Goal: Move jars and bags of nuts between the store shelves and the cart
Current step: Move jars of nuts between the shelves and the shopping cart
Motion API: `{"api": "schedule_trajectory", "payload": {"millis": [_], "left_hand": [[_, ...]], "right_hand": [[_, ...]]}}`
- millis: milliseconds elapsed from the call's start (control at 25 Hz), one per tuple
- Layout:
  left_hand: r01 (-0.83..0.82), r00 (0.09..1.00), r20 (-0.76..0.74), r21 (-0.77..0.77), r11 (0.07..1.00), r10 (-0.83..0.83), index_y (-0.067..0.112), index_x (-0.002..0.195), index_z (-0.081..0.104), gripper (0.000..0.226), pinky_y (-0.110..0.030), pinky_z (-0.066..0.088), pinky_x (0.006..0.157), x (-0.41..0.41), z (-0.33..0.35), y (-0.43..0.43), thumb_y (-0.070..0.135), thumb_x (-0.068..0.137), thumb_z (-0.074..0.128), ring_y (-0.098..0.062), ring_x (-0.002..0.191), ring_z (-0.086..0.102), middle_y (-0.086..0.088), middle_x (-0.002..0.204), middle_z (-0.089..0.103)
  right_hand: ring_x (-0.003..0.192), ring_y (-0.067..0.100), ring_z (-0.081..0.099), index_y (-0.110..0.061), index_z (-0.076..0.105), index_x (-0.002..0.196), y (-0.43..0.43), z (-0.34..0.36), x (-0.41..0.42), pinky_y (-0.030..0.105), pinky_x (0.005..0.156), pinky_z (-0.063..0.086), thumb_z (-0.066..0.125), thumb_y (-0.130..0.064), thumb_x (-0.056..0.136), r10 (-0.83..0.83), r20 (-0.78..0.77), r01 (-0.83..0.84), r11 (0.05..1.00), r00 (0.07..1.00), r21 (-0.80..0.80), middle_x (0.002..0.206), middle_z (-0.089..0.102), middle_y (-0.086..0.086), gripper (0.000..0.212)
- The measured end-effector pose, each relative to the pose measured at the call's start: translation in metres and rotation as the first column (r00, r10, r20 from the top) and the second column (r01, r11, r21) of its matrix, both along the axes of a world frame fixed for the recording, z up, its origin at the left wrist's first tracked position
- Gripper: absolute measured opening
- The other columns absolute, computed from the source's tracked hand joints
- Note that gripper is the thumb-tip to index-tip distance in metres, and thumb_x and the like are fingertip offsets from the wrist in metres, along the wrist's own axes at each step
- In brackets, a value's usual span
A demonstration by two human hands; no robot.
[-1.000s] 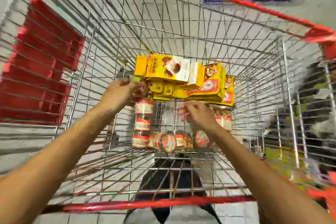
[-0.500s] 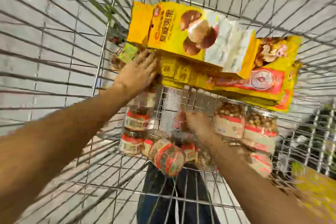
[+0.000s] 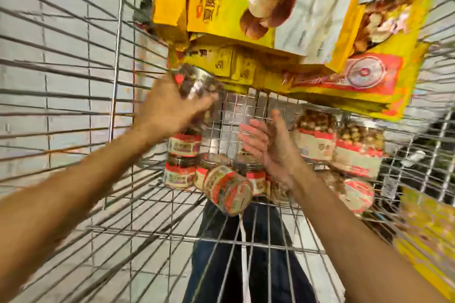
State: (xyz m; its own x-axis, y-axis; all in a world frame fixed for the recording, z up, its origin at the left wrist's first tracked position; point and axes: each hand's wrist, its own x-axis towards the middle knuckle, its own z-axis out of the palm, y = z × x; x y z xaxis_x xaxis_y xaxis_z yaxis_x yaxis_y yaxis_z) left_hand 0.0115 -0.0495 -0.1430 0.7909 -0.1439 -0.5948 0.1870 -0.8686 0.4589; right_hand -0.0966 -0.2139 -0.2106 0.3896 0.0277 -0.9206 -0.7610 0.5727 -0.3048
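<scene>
From my head camera I look down into a wire cart (image 3: 103, 96); its floor is a fine steel mesh and its walls are thin grey rods; through them shows a pale tiled floor (image 3: 61, 39), and below the basket my dark trousers (image 3: 221, 253); the picture is blurred throughout.

My left hand (image 3: 167, 110) grips a jar (image 3: 197, 83), fingers curled round its body; the jar is tilted, its long axis slanting up and left, and which end is the lid I cannot tell; it is lifted above the mesh, just under the bags (image 3: 270, 15); it is clear-walled, round, full of dark nuts.

My right hand (image 3: 270, 145) is open, fingers loosely spread, thumb up, holding nothing, over the jars near the basket's near edge.

The bags are flat, glossy, yellow, printed with nuts, and lie stacked across the far side, long axis running left to right.

Small jars (image 3: 182, 165) with red and cream labels stand beside the left wall; one such jar (image 3: 229, 190) lies on its side, its end towards me; two larger tubs (image 3: 339, 147) of pale nuts stand upright at the right, under the bags' edge.
</scene>
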Motion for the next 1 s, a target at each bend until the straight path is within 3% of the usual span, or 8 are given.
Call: {"api": "schedule_trajectory", "payload": {"millis": [80,200,360,400,520,600,760,1000], "left_hand": [[-0.252,0.956,-0.218,-0.259,0.932,0.197,0.030,0.087,0.056,0.034,-0.001,0.041,0.060,-0.044,0.014,-0.021,0.058,0.072,0.068,0.009,0.074,0.060,0.024,0.076,0.065],[-0.311,0.930,-0.305,-0.357,0.881,0.205,0.030,0.093,0.060,0.054,-0.015,0.047,0.070,-0.076,0.000,-0.027,0.078,0.071,0.048,0.002,0.083,0.061,0.016,0.088,0.067],[-0.316,0.948,-0.046,0.021,0.949,0.316,0.010,0.123,0.051,0.059,-0.037,0.046,0.091,-0.033,-0.082,0.022,0.053,0.085,0.058,-0.027,0.113,0.054,-0.013,0.123,0.055],[-0.334,0.941,-0.050,0.045,0.942,0.336,0.004,0.128,0.044,0.070,-0.041,0.043,0.099,-0.022,-0.104,0.031,0.048,0.079,0.068,-0.031,0.119,0.050,-0.017,0.128,0.051],[-0.429,0.903,-0.054,-0.066,0.901,0.427,0.002,0.124,0.043,0.091,-0.037,0.046,0.098,-0.015,-0.154,0.027,0.042,0.056,0.088,-0.029,0.112,0.057,-0.016,0.121,0.057],[-0.534,0.845,0.029,-0.025,0.845,0.534,0.008,0.123,0.038,0.098,-0.028,0.042,0.091,-0.021,-0.165,0.018,0.050,0.049,0.087,-0.026,0.109,0.056,-0.011,0.120,0.056],[-0.532,0.840,0.115,-0.018,0.846,0.531,0.007,0.127,0.039,0.096,-0.039,0.046,0.096,-0.027,-0.165,0.020,0.051,0.054,0.084,-0.029,0.112,0.055,-0.013,0.121,0.056],[-0.611,0.766,-0.514,-0.399,0.684,0.386,0.018,0.097,0.066,0.045,-0.033,0.056,0.074,-0.025,-0.053,0.017,0.042,0.061,0.077,-0.014,0.080,0.072,0.002,0.087,0.076]], "right_hand": [[0.107,0.036,0.062,-0.004,0.051,0.131,-0.002,0.001,0.001,0.048,0.098,0.046,0.019,-0.069,0.088,0.047,0.047,-0.050,0.998,0.998,0.049,0.117,0.064,0.020,0.084],[0.093,0.029,0.069,-0.015,0.073,0.101,-0.019,0.000,0.000,0.040,0.079,0.057,0.018,-0.079,0.081,0.060,0.026,-0.061,0.996,0.998,0.061,0.099,0.073,0.015,0.087],[0.111,0.048,0.055,-0.006,0.062,0.120,-0.047,-0.013,-0.004,0.055,0.092,0.048,0.027,-0.081,0.075,0.018,-0.100,-0.015,0.999,0.995,0.036,0.121,0.052,0.038,0.094],[0.111,0.045,0.057,-0.012,0.071,0.107,-0.049,-0.015,-0.005,0.051,0.082,0.054,0.027,-0.081,0.076,0.014,-0.102,-0.011,0.999,0.995,0.032,0.124,0.054,0.034,0.087],[0.074,0.023,0.073,-0.023,0.079,0.069,-0.049,-0.016,-0.005,0.034,0.052,0.057,0.022,-0.079,0.080,-0.010,-0.100,0.018,0.997,0.995,0.080,0.083,0.075,0.012,0.080],[0.073,0.023,0.073,-0.022,0.079,0.071,-0.051,-0.021,-0.008,0.035,0.051,0.057,0.021,-0.079,0.080,-0.045,-0.104,0.055,0.994,0.994,0.095,0.083,0.075,0.011,0.081],[0.085,0.030,0.072,-0.020,0.079,0.080,-0.057,-0.018,-0.011,0.040,0.064,0.057,0.024,-0.080,0.078,-0.145,-0.088,0.157,0.978,0.985,0.138,0.095,0.074,0.013,0.082],[0.080,0.025,0.073,-0.018,0.079,0.080,-0.081,0.059,0.010,0.041,0.063,0.059,0.021,-0.074,0.086,-0.214,0.091,0.195,0.965,0.973,0.177,0.085,0.075,0.009,0.080]]}}
